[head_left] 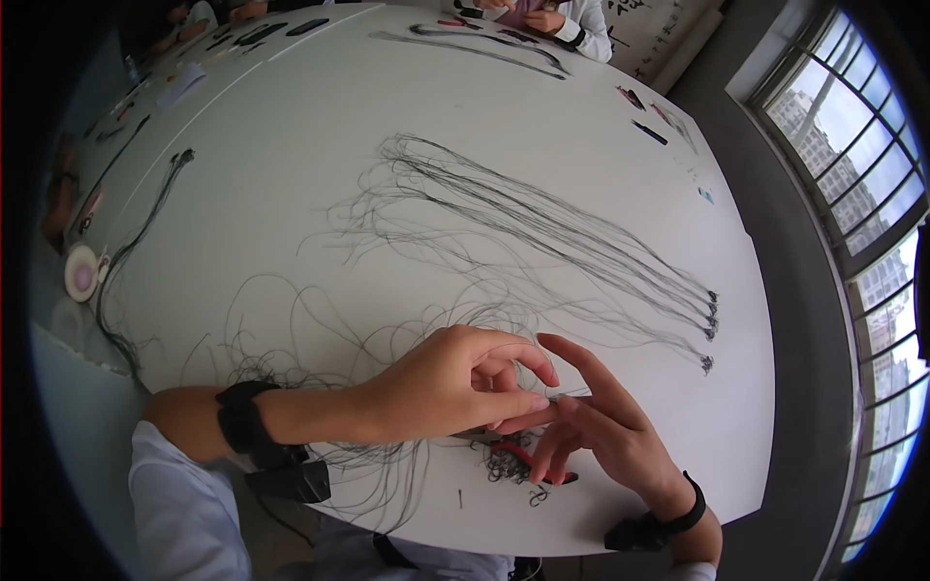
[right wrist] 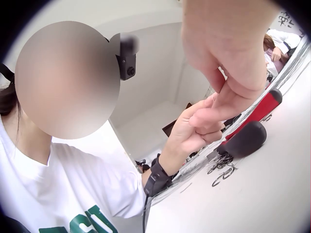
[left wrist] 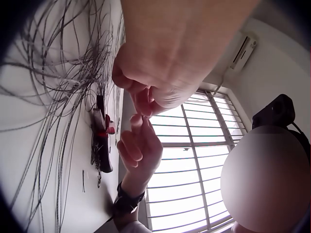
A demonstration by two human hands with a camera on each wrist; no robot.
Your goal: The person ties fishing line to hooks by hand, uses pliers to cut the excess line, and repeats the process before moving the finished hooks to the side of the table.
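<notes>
My left hand (head_left: pixel 431 382) and right hand (head_left: pixel 615 441) meet fingertip to fingertip over the near side of the white table. Between them the thumbs and fingers pinch a tiny dark piece of strand (head_left: pixel 554 398), mostly hidden by the fingertips. Under the hands lie pliers (head_left: pixel 511 448) with red and black handles, seen also as red-black handles (right wrist: pixel 248 138) in the right wrist view. Short curled dark clippings (head_left: pixel 504 467) are heaped around the pliers. Long loose dark strands (left wrist: pixel 63 82) spread on the table beside and below my left forearm.
A bundle of long dark strands (head_left: pixel 542 218) with knotted ends stretches across the middle of the table (head_left: pixel 291 116). Another bundle (head_left: pixel 145 228) lies at the left, near a roll of tape (head_left: pixel 81 273). A person (head_left: pixel 552 19) sits at the far edge. A barred window (head_left: pixel 862 145) stands right.
</notes>
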